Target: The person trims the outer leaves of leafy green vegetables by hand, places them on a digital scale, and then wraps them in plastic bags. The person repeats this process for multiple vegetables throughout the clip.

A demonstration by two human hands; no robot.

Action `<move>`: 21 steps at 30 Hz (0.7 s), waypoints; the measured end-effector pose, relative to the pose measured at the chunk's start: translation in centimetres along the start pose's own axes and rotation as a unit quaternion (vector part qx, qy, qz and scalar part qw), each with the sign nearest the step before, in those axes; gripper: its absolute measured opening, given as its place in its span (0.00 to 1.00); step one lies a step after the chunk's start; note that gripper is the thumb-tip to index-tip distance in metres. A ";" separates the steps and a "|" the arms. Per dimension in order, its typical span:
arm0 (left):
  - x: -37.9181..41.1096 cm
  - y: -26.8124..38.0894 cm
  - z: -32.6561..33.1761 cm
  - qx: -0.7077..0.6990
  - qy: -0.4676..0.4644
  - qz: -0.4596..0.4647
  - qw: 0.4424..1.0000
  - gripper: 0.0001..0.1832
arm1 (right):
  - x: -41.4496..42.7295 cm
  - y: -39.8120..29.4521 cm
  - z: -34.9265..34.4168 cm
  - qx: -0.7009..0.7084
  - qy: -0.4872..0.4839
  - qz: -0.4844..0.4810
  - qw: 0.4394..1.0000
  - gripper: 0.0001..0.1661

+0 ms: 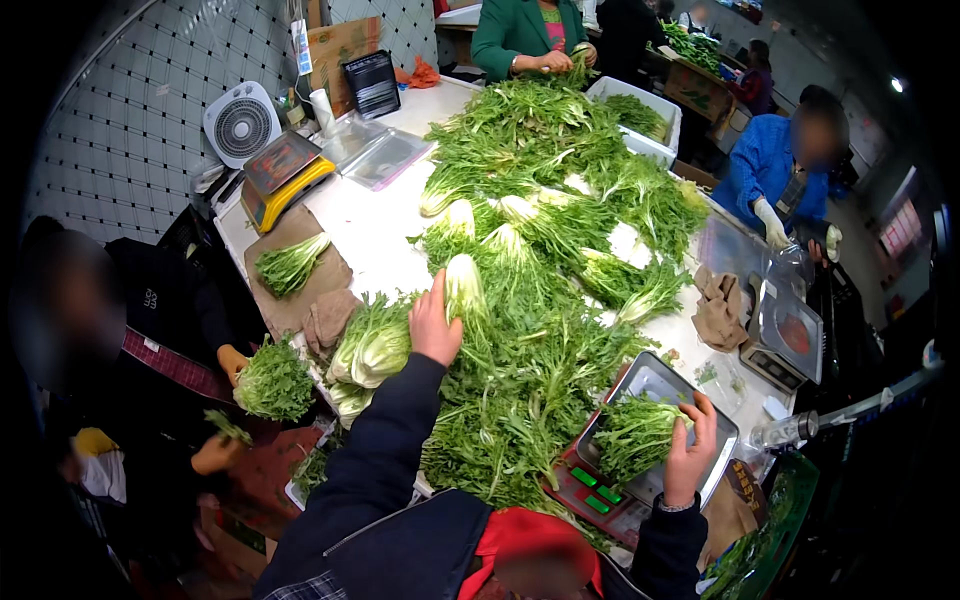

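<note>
My left hand (435, 322) grips a head of frisée-like leafy greens (466, 289) by the side of its pale base, over the big heap of greens (525, 360). To the right, my right hand (690, 450) has its fingers and thumb at the pale end of another leafy bunch (639, 435). That bunch rests in the metal pan (712, 480) of a red digital scale (592, 502) with lit green displays. Several trimmed heads (375, 352) are stacked left of my left forearm.
A yellow scale (289, 187) and a fan (241, 124) stand at the back left. A single bunch (292, 264) lies on brown cloth. Another scale (784, 334) is at right. Co-workers stand around the white table (375, 232); one at left holds a leafy head (275, 382).
</note>
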State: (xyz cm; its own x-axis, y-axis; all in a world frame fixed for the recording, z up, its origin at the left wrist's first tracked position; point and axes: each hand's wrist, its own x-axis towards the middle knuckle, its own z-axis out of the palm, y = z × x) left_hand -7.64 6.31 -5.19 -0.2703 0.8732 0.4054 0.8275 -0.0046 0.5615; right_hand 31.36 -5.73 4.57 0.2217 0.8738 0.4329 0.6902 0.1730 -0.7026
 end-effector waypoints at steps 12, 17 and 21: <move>-7.6 8.8 -7.2 -0.421 -0.163 0.106 0.886 0.41 | 3.4 -8.8 7.2 0.214 -0.271 -0.028 0.938 0.30; -8.8 9.9 -7.2 -0.160 -0.009 0.128 0.979 0.38 | 2.7 -9.4 8.3 0.164 -0.157 -0.102 0.968 0.20; -11.6 9.3 -6.7 -0.506 -0.262 -0.166 0.805 0.32 | 0.8 -9.2 9.1 0.066 -0.044 -0.234 0.969 0.21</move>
State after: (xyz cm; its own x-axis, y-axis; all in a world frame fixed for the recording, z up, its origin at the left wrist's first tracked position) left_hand -0.09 -7.15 0.13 0.0707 0.9925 -0.0999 -0.1434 0.1092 0.9836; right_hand 18.96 -2.50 6.25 -0.1573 0.7206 0.6753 0.6055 0.6106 -0.5105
